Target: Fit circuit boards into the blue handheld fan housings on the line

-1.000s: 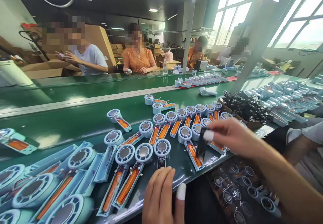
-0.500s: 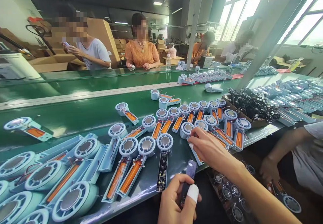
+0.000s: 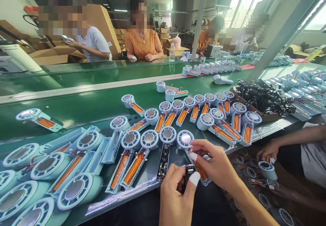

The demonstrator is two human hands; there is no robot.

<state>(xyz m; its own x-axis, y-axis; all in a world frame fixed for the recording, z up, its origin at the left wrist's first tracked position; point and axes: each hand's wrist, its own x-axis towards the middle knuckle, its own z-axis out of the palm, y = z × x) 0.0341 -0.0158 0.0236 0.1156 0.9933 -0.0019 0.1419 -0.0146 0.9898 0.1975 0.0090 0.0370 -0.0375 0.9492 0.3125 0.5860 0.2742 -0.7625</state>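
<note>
My left hand (image 3: 175,195) pinches a small dark circuit board (image 3: 188,171) between thumb and fingers, near the table's front edge. My right hand (image 3: 216,165) rests its fingers on a light-blue fan shell (image 3: 185,139) with an orange battery in its handle, pulled close to the edge. Next to that shell lies another fan shell (image 3: 167,135) with a long black circuit board (image 3: 163,158) in its handle. Several more open fan shells with orange batteries (image 3: 196,112) lie in rows behind.
The green conveyor belt (image 3: 84,109) runs across, with fan shells heaped at the left (image 3: 63,171). A box of black wired parts (image 3: 265,98) sits at right. A co-worker's hand (image 3: 267,149) holds a fan part beside me. Other people sit across the belt.
My right hand drew a fan shell nearer the front edge and rests on it. My left hand rose with the small board toward the right hand. The view tilted down.
</note>
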